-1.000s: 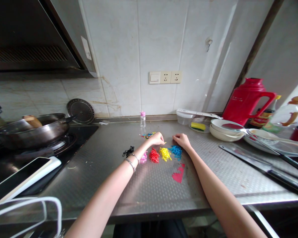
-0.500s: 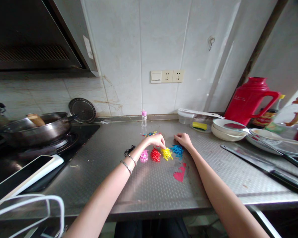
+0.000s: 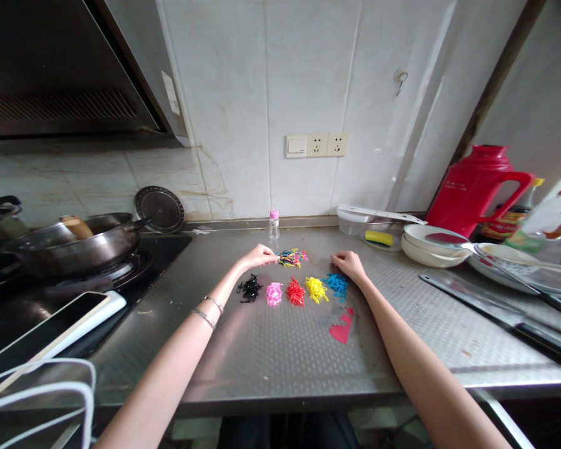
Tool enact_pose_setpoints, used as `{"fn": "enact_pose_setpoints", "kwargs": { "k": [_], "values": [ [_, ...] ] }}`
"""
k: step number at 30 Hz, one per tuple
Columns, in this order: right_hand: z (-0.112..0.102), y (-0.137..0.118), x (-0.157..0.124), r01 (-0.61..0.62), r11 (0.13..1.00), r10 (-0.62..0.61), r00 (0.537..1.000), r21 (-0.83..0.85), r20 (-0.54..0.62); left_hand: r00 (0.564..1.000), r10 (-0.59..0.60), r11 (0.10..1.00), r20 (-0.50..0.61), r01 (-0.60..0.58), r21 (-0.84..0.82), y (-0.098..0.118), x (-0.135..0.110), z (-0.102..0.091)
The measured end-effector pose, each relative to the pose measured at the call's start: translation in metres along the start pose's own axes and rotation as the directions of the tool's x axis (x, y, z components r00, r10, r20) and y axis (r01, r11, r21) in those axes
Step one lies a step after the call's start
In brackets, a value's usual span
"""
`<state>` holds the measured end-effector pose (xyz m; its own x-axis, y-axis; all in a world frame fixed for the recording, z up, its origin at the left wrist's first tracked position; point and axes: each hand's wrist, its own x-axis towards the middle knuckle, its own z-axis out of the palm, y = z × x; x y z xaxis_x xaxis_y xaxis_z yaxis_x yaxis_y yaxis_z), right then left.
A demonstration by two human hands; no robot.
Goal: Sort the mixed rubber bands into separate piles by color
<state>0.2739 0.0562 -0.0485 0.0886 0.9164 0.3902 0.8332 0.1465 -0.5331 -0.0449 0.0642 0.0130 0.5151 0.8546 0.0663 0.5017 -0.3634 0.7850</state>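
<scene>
My left hand [image 3: 260, 255] is at the left edge of a mixed pile of small coloured rubber bands [image 3: 292, 257], its thumb and fingertips pinched together. Whatever the pinch holds is too small to make out. Nearer to me runs a row of sorted rubber band heaps: black [image 3: 249, 288], pink [image 3: 274, 294], red [image 3: 295, 291], yellow [image 3: 316, 289] and blue [image 3: 337, 286]. My right hand [image 3: 348, 264] rests on the counter just behind the blue heap, fingers curled in, with nothing visible in it.
A small clear bottle with a pink cap [image 3: 273, 224] stands behind the mixed pile. A torn red scrap [image 3: 341, 327] lies in front. To the right are a knife [image 3: 472, 304], bowls [image 3: 434, 254] and a red thermos [image 3: 472, 187]; a pan [image 3: 84, 243] sits on the left stove.
My left hand has moved from above the yellow heap back and left to the mixed pile, uncovering the black heap. My right hand stays in place. The view has shifted slightly.
</scene>
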Motion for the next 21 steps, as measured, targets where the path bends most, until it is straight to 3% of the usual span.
{"fn": "enact_pose_setpoints", "kwargs": {
  "k": [3, 8, 13, 21],
  "values": [
    [0.001, 0.002, 0.001, 0.002, 1.000, -0.002, 1.000, 0.000, 0.005, 0.988, -0.091, 0.992, -0.123, 0.080, -0.095, -0.021, -0.012, -0.013],
    [0.002, 0.004, 0.002, -0.006, 1.000, 0.006, 1.000, 0.003, 0.001, 0.929, -0.203, 0.941, -0.309, 0.098, -0.323, -0.046, -0.025, -0.018],
    [0.003, 0.005, 0.003, -0.006, 1.000, 0.006, 1.000, -0.012, 0.000, 0.903, -0.250, 0.906, -0.349, 0.090, -0.415, -0.057, -0.027, -0.014],
    [0.002, 0.002, 0.005, -0.049, 0.999, 0.048, 0.997, 0.016, 0.054, 0.890, -0.264, 0.914, -0.372, 0.107, -0.392, -0.064, -0.026, -0.011]
  ]
}}
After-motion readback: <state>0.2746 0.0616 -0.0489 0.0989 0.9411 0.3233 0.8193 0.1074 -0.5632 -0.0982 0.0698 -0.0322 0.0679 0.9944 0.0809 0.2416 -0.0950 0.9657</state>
